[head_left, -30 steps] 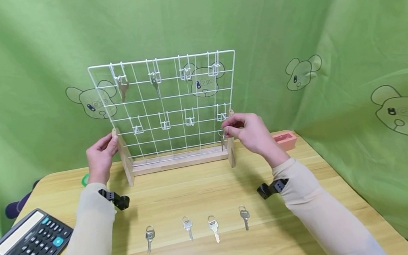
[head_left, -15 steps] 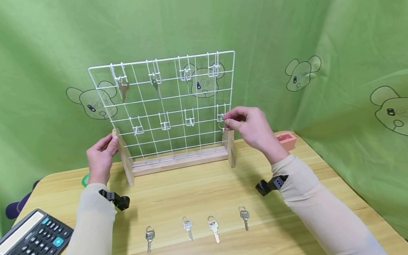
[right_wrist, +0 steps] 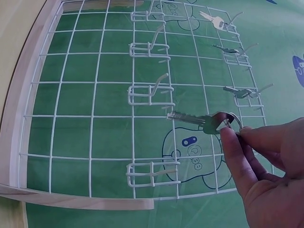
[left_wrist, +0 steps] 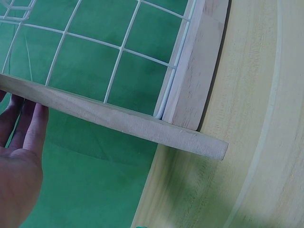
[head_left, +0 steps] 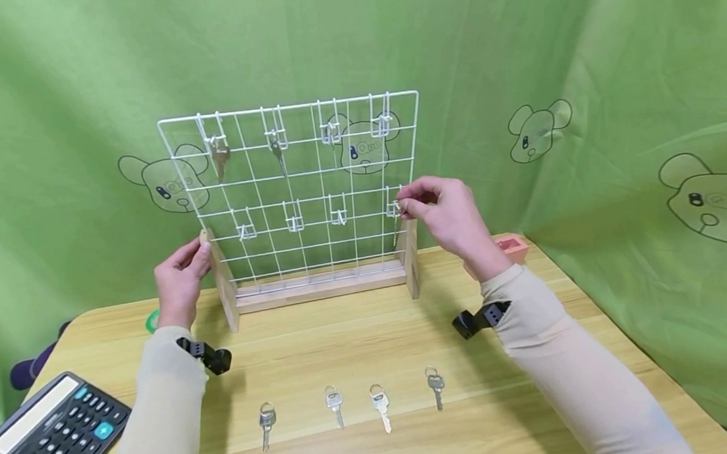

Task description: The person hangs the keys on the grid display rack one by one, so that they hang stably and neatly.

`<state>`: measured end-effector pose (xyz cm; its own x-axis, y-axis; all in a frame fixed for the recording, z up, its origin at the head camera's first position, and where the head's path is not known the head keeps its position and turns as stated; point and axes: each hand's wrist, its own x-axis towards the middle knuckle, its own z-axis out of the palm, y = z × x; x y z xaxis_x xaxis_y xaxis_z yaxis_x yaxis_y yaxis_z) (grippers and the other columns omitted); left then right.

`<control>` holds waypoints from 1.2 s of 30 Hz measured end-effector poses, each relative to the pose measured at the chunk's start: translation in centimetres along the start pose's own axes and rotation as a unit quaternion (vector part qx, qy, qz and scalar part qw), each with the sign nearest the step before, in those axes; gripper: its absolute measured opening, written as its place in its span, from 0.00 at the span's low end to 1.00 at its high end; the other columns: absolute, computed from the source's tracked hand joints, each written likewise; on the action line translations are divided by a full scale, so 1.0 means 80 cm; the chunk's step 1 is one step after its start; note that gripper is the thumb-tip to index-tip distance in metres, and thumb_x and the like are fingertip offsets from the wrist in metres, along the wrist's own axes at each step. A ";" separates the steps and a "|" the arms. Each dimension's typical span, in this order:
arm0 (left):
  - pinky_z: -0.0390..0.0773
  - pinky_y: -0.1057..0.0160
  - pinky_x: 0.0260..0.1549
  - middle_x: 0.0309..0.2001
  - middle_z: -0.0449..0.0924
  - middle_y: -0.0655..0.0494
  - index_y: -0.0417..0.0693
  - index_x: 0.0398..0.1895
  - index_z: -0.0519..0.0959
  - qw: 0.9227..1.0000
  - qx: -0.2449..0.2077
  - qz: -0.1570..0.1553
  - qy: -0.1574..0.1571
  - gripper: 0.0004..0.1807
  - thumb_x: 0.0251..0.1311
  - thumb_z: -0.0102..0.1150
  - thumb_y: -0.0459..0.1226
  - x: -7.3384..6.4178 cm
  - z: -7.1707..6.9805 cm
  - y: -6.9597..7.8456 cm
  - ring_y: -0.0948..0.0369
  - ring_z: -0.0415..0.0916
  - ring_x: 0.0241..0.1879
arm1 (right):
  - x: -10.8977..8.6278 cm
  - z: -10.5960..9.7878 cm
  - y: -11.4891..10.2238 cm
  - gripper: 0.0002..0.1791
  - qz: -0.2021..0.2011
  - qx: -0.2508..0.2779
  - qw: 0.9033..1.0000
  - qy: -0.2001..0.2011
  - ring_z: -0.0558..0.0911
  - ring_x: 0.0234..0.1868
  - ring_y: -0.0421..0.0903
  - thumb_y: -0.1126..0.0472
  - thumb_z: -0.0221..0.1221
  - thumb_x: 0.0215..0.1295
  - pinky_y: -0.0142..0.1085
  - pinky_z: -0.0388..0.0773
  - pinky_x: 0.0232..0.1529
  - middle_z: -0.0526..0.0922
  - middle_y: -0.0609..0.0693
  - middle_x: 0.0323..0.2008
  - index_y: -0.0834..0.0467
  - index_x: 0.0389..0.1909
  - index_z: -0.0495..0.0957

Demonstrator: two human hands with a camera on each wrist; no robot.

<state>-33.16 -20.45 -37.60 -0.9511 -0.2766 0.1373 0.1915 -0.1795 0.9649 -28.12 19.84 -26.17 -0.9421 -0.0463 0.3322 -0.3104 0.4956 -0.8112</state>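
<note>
A white wire grid rack [head_left: 303,175] with hooks stands in wooden side supports. My left hand [head_left: 180,279] holds the left wooden support [head_left: 221,283] near its top; in the left wrist view its fingertips touch the wood's outer face. At the right end of the lower row, my right hand [head_left: 450,216] pinches a key [right_wrist: 211,124] by its ring, beside a lower hook [head_left: 393,210]. The blade points away from the fingers in the right wrist view. Keys hang on the upper hooks, among them a brownish key [head_left: 220,159] and a silver key [head_left: 277,151].
Several ringed keys lie in a row on the table, including a silver key [head_left: 381,407] and a darker key [head_left: 436,388]. A calculator [head_left: 57,434] lies at left. Behind the right wrist is a pink box [head_left: 513,248]; a green ring-shaped thing [head_left: 152,320] lies by the left wrist.
My right hand has risen slightly with the key, from below the lower right hook to its level. The left hand stays on the wooden support.
</note>
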 end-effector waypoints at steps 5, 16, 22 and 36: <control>0.79 0.69 0.51 0.58 0.76 0.42 0.38 0.62 0.74 1.000 0.005 -0.002 0.003 0.27 0.61 0.67 0.38 0.000 0.000 0.000 0.61 0.79 0.49 | 0.003 -0.001 -0.004 0.08 -0.013 -0.003 1.000 0.008 0.83 0.39 0.49 0.69 0.59 0.68 0.34 0.83 0.40 0.83 0.56 0.40 0.63 0.46 0.81; 0.79 0.69 0.51 0.59 0.76 0.42 0.38 0.62 0.74 1.000 0.008 -0.005 0.006 0.27 0.61 0.66 0.38 -0.001 0.001 0.000 0.60 0.78 0.50 | 0.013 0.003 -0.013 0.08 -0.028 0.020 0.998 0.050 0.81 0.38 0.47 0.69 0.60 0.68 0.42 0.84 0.43 0.83 0.54 0.38 0.63 0.46 0.82; 0.80 0.69 0.50 0.57 0.77 0.43 0.39 0.61 0.75 1.000 0.000 -0.001 0.002 0.26 0.60 0.67 0.38 -0.001 0.000 0.000 0.60 0.79 0.49 | 0.017 0.006 -0.017 0.08 -0.050 0.018 0.996 0.069 0.81 0.37 0.47 0.68 0.61 0.67 0.36 0.83 0.39 0.83 0.54 0.38 0.63 0.46 0.82; 0.80 0.69 0.50 0.57 0.78 0.44 0.38 0.61 0.74 1.000 0.005 -0.005 0.005 0.26 0.61 0.67 0.37 0.000 0.000 0.001 0.59 0.79 0.49 | 0.031 0.007 -0.023 0.08 -0.056 0.053 0.990 0.117 0.82 0.37 0.46 0.69 0.60 0.67 0.38 0.84 0.43 0.84 0.56 0.38 0.65 0.45 0.82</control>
<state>-33.14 -20.47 -37.50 -0.9504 -0.2847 0.1256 0.1798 -0.1730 0.9684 -29.92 18.35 -24.11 -0.8494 0.1122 0.5156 -0.4351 0.4040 -0.8046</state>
